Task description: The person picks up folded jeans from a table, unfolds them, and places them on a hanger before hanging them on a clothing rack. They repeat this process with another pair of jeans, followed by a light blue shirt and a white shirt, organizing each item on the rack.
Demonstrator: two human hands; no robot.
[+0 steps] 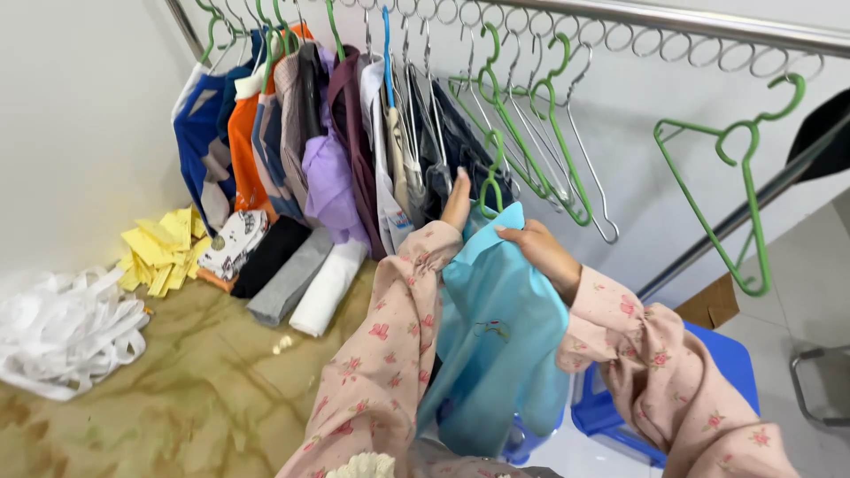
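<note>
A light blue garment (500,336) hangs on a green hanger (492,181) in front of me. My right hand (544,252) grips the garment's shoulder near the collar. My left hand (457,202) reaches up behind the garment, fingers against the dark clothes (443,142) on the rail, close to the hanger's hook. Both arms wear pink flowered sleeves. The left palm is hidden by the blue cloth.
A steel rail (691,19) with rings carries several hung garments on the left and empty green and wire hangers (558,133) on the right. Folded clothes (292,274), yellow papers (159,252) and white bags (62,332) lie on the floor. A blue stool (726,363) stands at lower right.
</note>
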